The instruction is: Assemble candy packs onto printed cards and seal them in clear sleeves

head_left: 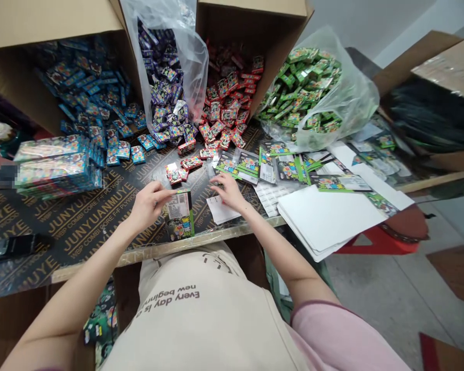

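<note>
My left hand (150,205) has its thumb and forefinger pinched together at the upper left edge of a black-and-green printed card packet (181,224). The packet lies flat near the table's front edge, with a white barcode label on its upper half. To its right, my right hand (229,191) hovers with thumb and fingers curved and a little apart; I see nothing between them. Below that hand lies a white paper sheet (221,210). Small red boxes (174,173) sit just beyond my hands, and more card packets (266,166) are spread to the right.
Behind are piles of small blue boxes (96,87), purple boxes (166,93), red boxes (232,98) and a plastic bag of green boxes (309,82). Wrapped box stacks (54,165) stand at left. White card sheets (332,221) overhang the front edge near a red stool (386,242).
</note>
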The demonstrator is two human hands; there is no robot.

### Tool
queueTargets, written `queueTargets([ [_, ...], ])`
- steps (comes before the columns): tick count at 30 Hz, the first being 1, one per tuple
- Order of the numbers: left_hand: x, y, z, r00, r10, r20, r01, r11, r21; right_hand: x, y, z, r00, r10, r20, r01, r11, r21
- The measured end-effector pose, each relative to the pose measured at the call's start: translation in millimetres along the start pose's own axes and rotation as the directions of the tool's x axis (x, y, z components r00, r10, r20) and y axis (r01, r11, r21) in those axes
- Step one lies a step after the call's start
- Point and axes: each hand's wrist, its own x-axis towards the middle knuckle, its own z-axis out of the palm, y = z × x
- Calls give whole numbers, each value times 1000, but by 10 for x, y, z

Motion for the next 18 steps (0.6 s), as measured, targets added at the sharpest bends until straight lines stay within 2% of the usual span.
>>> queueTargets([
  [3, -9, -13, 23, 1000, 27, -2, -27, 999, 21, -56, 292, 2, 989, 79, 124, -46, 966, -254],
  [6, -5, -24, 48, 1000, 17, -13, -16, 1000, 19, -117, 403, 110, 979, 66, 191, 0, 946, -326],
  [13, -20, 5, 99, 996, -43, -78, 38, 997, -68, -208, 414, 279, 978, -65, 197, 122, 948, -295],
  [18, -35, 25, 138, 988, -96, -119, 84, 991, -100, -180, 428, 225, 978, 71, 195, -46, 990, -130],
])
